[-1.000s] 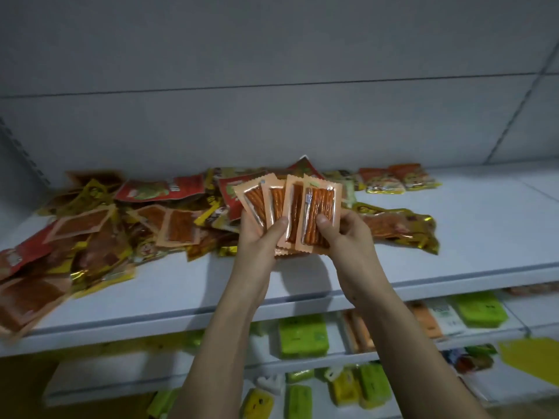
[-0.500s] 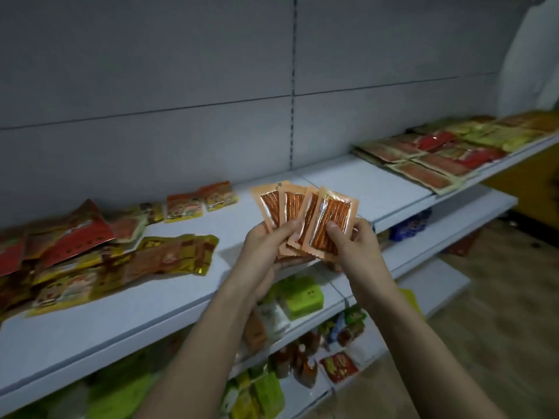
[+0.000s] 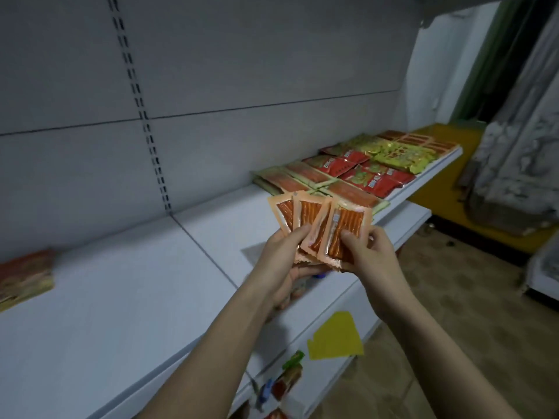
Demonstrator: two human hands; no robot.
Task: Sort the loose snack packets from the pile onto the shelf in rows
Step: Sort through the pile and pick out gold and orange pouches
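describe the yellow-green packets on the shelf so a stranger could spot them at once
Follow the white shelf to its far right end, where sorted packets lie in rows. The yellow-green packets sit near the back, between red packets and orange ones; only they are bright yellow-green.

A pale grey back panel rises behind the white shelf, split by one thin horizontal seam and by a slotted upright strip that runs down to the shelf's rear edge. Right of the panel stands a whitish wall, then a dark green door frame. Further right again, a grey textured cover hangs over something bulky — what lies beneath is hidden. Below the shelf's right end the floor is mottled brown, edged by a yellow base. The light is dim and even.
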